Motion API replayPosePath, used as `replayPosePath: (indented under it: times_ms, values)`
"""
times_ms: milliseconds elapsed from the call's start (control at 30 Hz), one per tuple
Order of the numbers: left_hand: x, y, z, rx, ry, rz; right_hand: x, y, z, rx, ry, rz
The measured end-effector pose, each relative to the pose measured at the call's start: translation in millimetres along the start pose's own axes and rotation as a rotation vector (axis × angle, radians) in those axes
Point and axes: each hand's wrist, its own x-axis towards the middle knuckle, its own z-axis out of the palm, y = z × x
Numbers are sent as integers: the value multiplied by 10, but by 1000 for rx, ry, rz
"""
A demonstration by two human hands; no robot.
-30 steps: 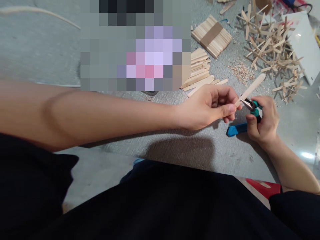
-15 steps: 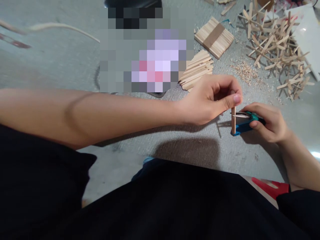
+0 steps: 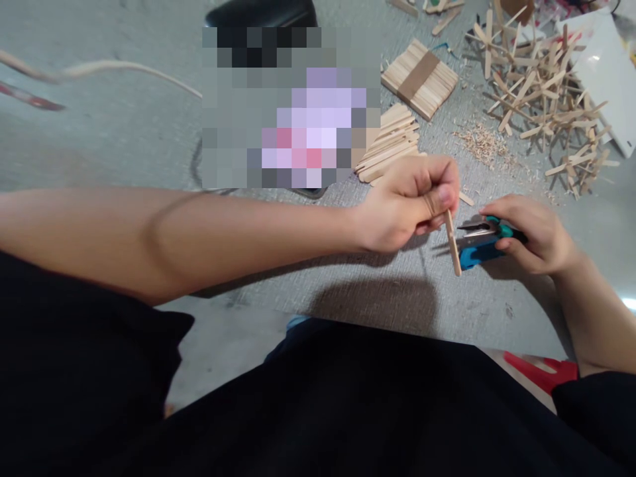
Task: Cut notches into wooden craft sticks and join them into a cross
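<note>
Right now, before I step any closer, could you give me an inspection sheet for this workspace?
Surface: grey, textured tabletop.
Job's things: a wooden stick beside the tips of green-handled pliers; whether they touch is hard to tell.
Clutter: banded bundle, loose sticks, wood shavings, a heap of crossed sticks and a blue item by the pliers.
Hands: the left hand pinches the stick; the right hand grips the pliers.
Cables: a pale curved strand at upper left, perhaps a cord.
Surroundings: a white panel by the heap, grey floor beyond the near edge; a pixelated patch hides part of the view.
</note>
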Motion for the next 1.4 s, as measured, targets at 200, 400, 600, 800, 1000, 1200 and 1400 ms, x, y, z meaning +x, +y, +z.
replayPosePath:
  times_ms: [200, 400, 600, 800, 1000, 1200, 1400]
  values:
    - [11, 6, 14, -48, 205, 18, 25, -28, 56, -38, 181, 95]
    - [8, -44, 7, -1, 261, -60, 9, -75, 143, -96, 177, 172]
    - [9, -71, -11, -42, 216, -63, 14, -86, 147, -84, 197, 186]
    - [10, -82, -22, -35, 229, -70, 44, -87, 132, -93, 180, 157]
    - [9, -78, -13, -41, 213, -68, 76, -101, 120, -62, 180, 98]
    - [-4, -43, 25, -12, 226, -123, 59, -122, 93, -53, 120, 152]
    - [-8, -51, 21, 9, 218, -137, 24, -114, 79, -89, 69, 221]
